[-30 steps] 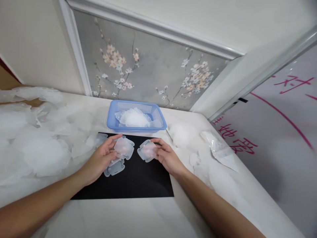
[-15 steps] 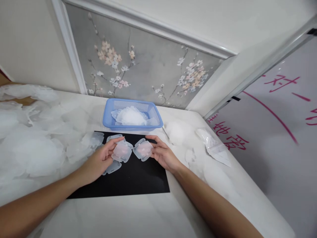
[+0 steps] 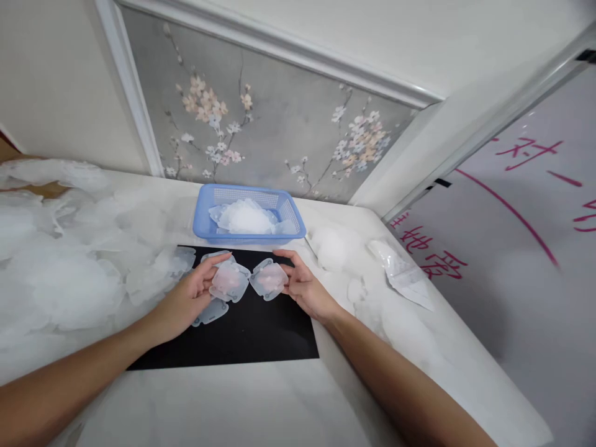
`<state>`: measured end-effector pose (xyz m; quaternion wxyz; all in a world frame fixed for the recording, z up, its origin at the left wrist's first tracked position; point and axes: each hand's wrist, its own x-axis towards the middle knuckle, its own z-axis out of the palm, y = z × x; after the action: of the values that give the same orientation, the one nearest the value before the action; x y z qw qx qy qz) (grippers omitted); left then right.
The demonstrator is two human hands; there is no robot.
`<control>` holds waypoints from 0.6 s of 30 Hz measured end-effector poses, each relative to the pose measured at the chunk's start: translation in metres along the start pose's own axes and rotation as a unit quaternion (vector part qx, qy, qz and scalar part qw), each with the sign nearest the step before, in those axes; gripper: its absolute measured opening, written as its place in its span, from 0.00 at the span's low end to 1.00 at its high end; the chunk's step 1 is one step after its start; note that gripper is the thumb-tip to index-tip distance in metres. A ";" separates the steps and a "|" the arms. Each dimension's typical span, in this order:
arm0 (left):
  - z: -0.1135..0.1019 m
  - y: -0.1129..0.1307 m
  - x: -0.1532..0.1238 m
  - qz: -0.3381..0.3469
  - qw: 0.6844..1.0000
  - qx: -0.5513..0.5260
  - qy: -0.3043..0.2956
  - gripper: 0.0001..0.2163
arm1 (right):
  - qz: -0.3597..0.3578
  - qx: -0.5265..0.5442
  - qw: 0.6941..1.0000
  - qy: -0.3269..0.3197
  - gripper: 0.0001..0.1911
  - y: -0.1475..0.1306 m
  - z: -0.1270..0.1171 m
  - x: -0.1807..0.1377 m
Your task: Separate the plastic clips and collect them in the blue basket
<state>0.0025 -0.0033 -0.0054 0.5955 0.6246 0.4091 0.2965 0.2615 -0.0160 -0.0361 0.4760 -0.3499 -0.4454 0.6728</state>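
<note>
My left hand [image 3: 190,299] is closed on the edge of a translucent, frosted plastic piece [image 3: 231,281], four-lobed with small marks near its edges. The fingers show pinkish through it. My right hand [image 3: 307,287] pinches a similar translucent piece [image 3: 269,279] by its right side, forefinger stretched out above. The two pieces meet at their facing corners; whether they are joined I cannot tell. Both are held above a black mat [image 3: 261,338]. Another translucent piece [image 3: 212,311] lies on the mat below my left hand, and one more is partly hidden behind its fingers.
Behind the mat stands a blue plastic basket [image 3: 205,233] with a pile of translucent pieces [image 3: 249,217]. A large heap of whitish translucent pieces [image 3: 60,279] covers the table's left. More whitish material [image 3: 333,248] and a clear bag [image 3: 405,279] lie right. A whiteboard [image 3: 507,248] borders the right.
Both hands keep their hold on the translucent pieces. The right-hand piece is turned slightly; otherwise the view has only shifted a little.
</note>
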 end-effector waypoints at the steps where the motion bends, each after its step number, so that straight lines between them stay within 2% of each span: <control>1: 0.000 0.001 0.000 -0.003 1.000 0.004 -0.003 0.33 | -0.012 -0.028 1.000 -0.007 0.34 0.000 0.000 0.000; 5: 0.000 0.001 -0.001 -0.001 1.000 0.005 -0.006 0.34 | -0.027 -0.141 0.989 -0.020 0.23 0.000 0.003 -0.003; 8: -0.001 -0.002 -0.001 0.009 1.000 0.000 -0.011 0.34 | -0.034 -0.173 0.984 0.000 0.14 0.001 0.004 -0.004; 10: -0.001 -0.002 -0.002 0.010 1.000 0.001 -0.015 0.34 | -0.067 -0.195 0.978 0.024 0.09 0.000 0.006 -0.005; 14: 0.000 0.001 -0.003 0.005 1.000 0.002 -0.012 0.34 | -0.133 -0.250 0.956 0.073 0.12 -0.001 0.010 -0.007; 18: 0.002 0.002 -0.002 0.014 1.000 0.006 -0.005 0.31 | -0.105 -0.249 0.959 0.085 0.14 0.001 0.013 -0.009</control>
<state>0.0030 -0.0061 -0.0033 0.5898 0.6354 0.3990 0.2988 0.2527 -0.0284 -0.0321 0.4784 -0.4644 -0.5906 0.4545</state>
